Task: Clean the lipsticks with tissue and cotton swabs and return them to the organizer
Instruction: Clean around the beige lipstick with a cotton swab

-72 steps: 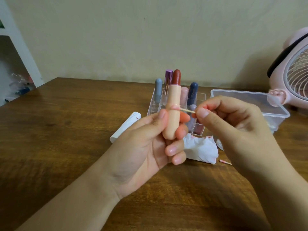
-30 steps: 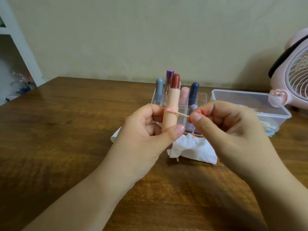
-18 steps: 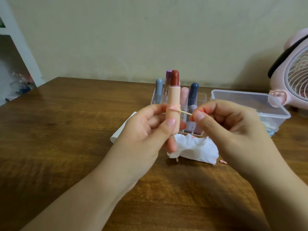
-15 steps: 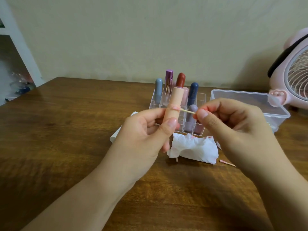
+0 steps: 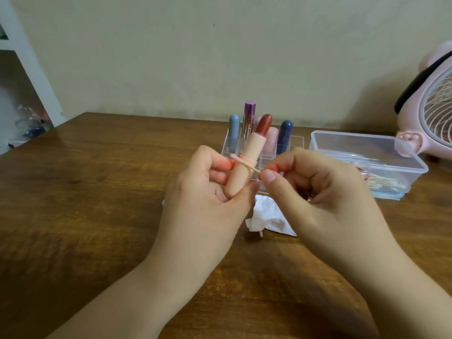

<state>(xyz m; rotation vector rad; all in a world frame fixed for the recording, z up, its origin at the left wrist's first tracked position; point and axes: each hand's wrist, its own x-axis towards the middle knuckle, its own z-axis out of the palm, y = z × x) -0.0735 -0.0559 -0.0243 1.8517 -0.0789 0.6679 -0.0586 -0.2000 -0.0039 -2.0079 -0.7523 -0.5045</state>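
My left hand (image 5: pixel 208 204) holds an uncapped peach lipstick (image 5: pixel 245 165) with a dark red tip, tilted to the right. My right hand (image 5: pixel 315 199) pinches a cotton swab (image 5: pixel 247 163) whose pink-stained tip lies across the tube's ring groove. Behind them stands the clear organizer (image 5: pixel 293 143) with several capped lipsticks (image 5: pixel 285 135). A crumpled white tissue (image 5: pixel 269 218) lies on the table under my hands.
A clear plastic box (image 5: pixel 367 148) with cotton swabs sits at the right. A pink desk fan (image 5: pixel 435 113) stands behind it. A white shelf (image 5: pixel 29 69) is at the far left. The wooden table (image 5: pixel 85 192) spreads to the left.
The lipstick has tilted further right and turned in my left hand. The swab tip has slid across the ring to the tube's left side.
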